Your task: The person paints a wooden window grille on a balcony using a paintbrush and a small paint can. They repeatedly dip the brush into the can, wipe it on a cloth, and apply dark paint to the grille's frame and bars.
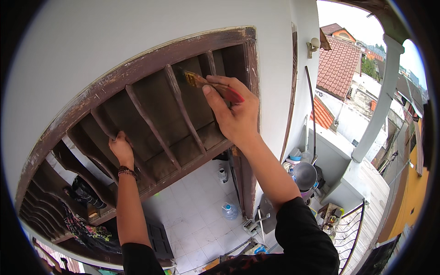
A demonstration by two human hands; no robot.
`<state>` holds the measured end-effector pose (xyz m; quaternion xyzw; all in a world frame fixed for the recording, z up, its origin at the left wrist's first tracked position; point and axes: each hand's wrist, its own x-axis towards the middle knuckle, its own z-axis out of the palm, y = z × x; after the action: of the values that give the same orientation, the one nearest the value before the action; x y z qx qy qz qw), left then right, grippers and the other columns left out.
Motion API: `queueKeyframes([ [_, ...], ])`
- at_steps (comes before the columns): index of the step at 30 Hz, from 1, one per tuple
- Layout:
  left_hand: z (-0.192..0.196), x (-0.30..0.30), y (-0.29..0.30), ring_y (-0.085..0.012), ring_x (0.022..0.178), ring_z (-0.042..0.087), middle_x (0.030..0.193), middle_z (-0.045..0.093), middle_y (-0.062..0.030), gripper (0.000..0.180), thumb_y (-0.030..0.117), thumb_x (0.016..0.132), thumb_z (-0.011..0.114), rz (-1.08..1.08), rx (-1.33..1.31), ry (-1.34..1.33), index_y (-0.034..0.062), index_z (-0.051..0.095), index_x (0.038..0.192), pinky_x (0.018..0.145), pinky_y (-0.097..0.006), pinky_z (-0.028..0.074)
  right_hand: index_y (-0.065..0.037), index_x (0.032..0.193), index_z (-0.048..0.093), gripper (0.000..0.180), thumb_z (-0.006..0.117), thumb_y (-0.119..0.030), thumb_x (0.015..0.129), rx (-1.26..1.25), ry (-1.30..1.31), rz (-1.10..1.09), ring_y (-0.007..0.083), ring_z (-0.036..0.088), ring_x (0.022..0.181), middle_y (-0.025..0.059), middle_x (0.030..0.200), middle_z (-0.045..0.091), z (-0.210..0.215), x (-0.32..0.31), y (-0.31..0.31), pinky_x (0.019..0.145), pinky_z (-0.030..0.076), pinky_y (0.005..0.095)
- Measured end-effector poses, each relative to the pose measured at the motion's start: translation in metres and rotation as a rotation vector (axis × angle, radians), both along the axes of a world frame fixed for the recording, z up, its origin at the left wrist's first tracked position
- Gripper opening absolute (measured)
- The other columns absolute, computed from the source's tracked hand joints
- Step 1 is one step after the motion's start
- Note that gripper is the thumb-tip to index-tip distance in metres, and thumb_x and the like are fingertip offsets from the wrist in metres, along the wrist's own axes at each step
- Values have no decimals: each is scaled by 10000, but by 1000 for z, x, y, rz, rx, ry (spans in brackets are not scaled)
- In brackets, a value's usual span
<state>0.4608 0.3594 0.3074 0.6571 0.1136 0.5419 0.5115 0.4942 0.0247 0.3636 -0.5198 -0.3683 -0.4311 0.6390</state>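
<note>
A dark brown wooden frame (183, 45) with several upright wavy slats is set in the white wall before me. My right hand (240, 112) is raised near its right end, fingers closed around a paintbrush (224, 90) with a red-ended handle. The brush points up and left, its dark bristles in front of the gap between two slats; whether they touch the wood I cannot tell. Further left, my left hand (122, 149) is closed around the edge of a wooden slat (103, 121). Brown finish on the frame looks worn and scuffed along the edges.
Far below lies a tiled floor with a clear plastic water bottle (229, 211). A wok (305, 176) and a blue tub (295, 154) stand at the right, near a white pillar (376, 105). A flowered cloth (82, 224) hangs at lower left.
</note>
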Motion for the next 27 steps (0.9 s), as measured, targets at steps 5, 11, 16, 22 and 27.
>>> queueKeyframes([
  [5, 8, -4, -4, -139, 481, 503, 626, 530, -51, 116, 119, 856, 520, -53, -72, 33, 12, 537, 814, 450, -300, 395, 17, 1087, 655, 259, 689, -179, 920, 104, 647, 514, 151, 658, 739, 77, 870, 691, -91, -13, -16, 640, 512, 261],
  [11, -21, -3, -8, -125, 540, 532, 663, 542, -40, 115, 124, 856, 549, -176, -131, 78, 14, 564, 887, 515, -284, 438, 11, 1071, 659, 257, 686, -186, 908, 381, 1025, 388, 145, 637, 672, 71, 825, 680, -179, -14, -47, 599, 500, 266],
  [16, -27, -12, 0, -108, 552, 468, 658, 500, -11, 110, 98, 847, 535, -128, -159, 54, 14, 569, 909, 520, -278, 398, 88, 1141, 642, 375, 654, -230, 943, 346, 323, -225, 162, 658, 789, 132, 909, 694, -71, 63, -68, 672, 547, 289],
  [22, -28, -4, -10, -110, 569, 466, 673, 504, -15, 112, 85, 848, 519, -137, -160, 22, 12, 567, 917, 516, -280, 388, 9, 1060, 674, 232, 645, -160, 903, 181, 20, -774, 362, 660, 853, 197, 971, 658, 51, 130, -59, 750, 532, 429],
  [27, -28, -1, -10, -114, 574, 478, 682, 513, -26, 120, 88, 850, 508, -118, -155, 40, 6, 565, 916, 520, -283, 399, 0, 1039, 660, 188, 638, -115, 893, 52, -114, -691, 376, 649, 832, 191, 948, 648, 51, 117, -20, 717, 531, 439],
])
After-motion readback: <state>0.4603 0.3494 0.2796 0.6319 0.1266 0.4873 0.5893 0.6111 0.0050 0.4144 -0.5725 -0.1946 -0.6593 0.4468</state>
